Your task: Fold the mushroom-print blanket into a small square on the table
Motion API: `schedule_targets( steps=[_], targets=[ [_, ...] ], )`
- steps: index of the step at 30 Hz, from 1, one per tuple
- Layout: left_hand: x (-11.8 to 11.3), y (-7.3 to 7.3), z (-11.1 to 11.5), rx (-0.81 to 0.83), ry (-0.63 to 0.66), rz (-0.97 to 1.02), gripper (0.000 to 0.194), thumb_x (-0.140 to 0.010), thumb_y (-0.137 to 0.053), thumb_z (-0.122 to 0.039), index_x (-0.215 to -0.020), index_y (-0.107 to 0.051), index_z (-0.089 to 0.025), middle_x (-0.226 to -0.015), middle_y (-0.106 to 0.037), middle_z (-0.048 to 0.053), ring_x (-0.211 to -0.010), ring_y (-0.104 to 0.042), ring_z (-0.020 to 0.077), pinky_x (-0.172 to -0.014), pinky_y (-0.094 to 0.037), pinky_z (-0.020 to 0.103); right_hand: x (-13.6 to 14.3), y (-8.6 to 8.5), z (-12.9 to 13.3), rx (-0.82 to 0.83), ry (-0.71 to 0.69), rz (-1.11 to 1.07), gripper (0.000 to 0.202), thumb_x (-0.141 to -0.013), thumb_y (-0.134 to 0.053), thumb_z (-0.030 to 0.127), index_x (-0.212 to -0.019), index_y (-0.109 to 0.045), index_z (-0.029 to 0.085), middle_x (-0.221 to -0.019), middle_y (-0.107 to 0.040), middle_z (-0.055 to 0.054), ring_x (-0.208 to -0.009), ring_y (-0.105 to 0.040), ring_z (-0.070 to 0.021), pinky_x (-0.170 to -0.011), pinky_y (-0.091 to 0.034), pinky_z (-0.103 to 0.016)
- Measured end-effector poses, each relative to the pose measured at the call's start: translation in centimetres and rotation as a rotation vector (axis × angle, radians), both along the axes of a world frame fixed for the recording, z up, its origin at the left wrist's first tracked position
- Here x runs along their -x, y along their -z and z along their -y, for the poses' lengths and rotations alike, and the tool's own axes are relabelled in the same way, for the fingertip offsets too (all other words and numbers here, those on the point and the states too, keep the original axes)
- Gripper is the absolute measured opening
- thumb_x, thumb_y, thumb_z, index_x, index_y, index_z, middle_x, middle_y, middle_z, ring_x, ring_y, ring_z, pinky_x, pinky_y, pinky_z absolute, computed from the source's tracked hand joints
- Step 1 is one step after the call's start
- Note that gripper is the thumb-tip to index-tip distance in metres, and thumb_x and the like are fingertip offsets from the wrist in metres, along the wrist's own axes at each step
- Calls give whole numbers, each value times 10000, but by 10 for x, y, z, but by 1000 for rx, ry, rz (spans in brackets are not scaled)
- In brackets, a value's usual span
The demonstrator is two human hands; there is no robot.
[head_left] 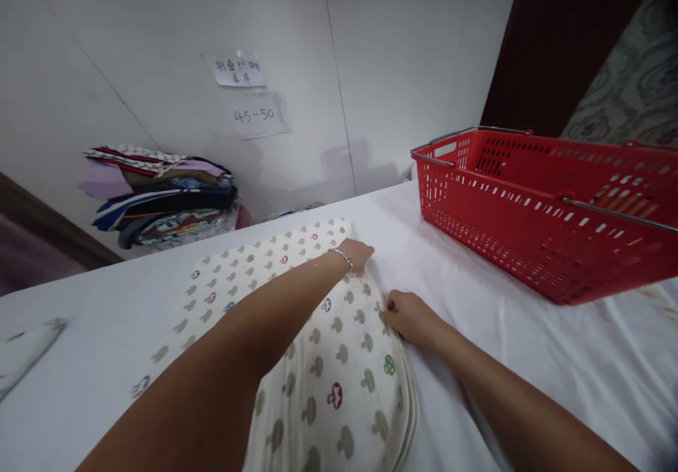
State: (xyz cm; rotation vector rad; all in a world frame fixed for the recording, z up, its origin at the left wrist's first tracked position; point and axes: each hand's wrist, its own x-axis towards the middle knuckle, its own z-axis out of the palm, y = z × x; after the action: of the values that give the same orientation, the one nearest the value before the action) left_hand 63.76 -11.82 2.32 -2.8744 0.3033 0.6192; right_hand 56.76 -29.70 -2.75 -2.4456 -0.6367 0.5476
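A cream cloth with a mushroom print (339,359) lies folded in layers on the white-covered table, its rounded right edge showing several plies. My left hand (357,254), with a silver bracelet at the wrist, reaches across the cloth. Its fingers close at the cloth's far right edge, their tips partly hidden. Nearer to me, my right hand (410,315) is curled, thumb and fingers pinching the right edge of the same cloth. Part of the print is covered by my left forearm.
A red plastic basket (492,217) with metal handles stands on the white sheet (477,295) at right. Against the wall at back left is a pile of folded clothes (164,193). Two paper signs (262,114) hang above. Another folded pale cloth (26,355) lies at far left.
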Motion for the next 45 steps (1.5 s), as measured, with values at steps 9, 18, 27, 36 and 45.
schedule_targets(
  steps=[9, 18, 27, 36, 45],
  targets=[
    [-12, 2, 12, -166, 35, -52, 440, -623, -633, -79, -1052, -624, -179, -1105, -640, 140, -996, -595, 294, -808, -478, 402, -1, 2, 0, -5, 1, -57, 121, -761, -578, 289, -796, -569, 174, -765, -617, -31, -621, -516, -126, -533, -269, -234],
    [-18, 8, 12, -208, 83, -31, 335, -642, -613, -47, -943, -690, -172, -1010, -670, 143, -970, -601, 299, -800, -468, 410, -3, 2, -1, 15, -17, -63, 142, -752, -601, 308, -772, -609, 168, -775, -626, -43, -700, -545, -154, -564, -303, -239],
    [-10, -3, 4, -163, 172, -9, 319, -623, -634, -56, -921, -659, -166, -1152, -584, 145, -964, -595, 282, -779, -470, 379, -6, 8, -1, 0, -35, -20, 145, -719, -603, 303, -745, -619, 162, -809, -641, -42, -727, -540, -149, -590, -316, -230],
    [-13, -10, -8, -34, 141, 47, 313, -728, -578, -168, -1031, -601, -244, -1098, -631, 66, -988, -586, 229, -827, -449, 340, -5, 7, 0, -110, -32, -7, 49, -678, -577, 215, -661, -588, 170, -680, -601, 9, -636, -501, -117, -545, -282, -215],
    [-13, 3, -10, 48, 113, 72, 246, -731, -555, -152, -946, -642, -235, -1153, -605, 40, -998, -578, 205, -831, -457, 315, -8, 4, 2, -161, 2, -42, 41, -650, -575, 186, -624, -551, 164, -634, -563, 23, -599, -481, -102, -510, -269, -203]
  ],
)
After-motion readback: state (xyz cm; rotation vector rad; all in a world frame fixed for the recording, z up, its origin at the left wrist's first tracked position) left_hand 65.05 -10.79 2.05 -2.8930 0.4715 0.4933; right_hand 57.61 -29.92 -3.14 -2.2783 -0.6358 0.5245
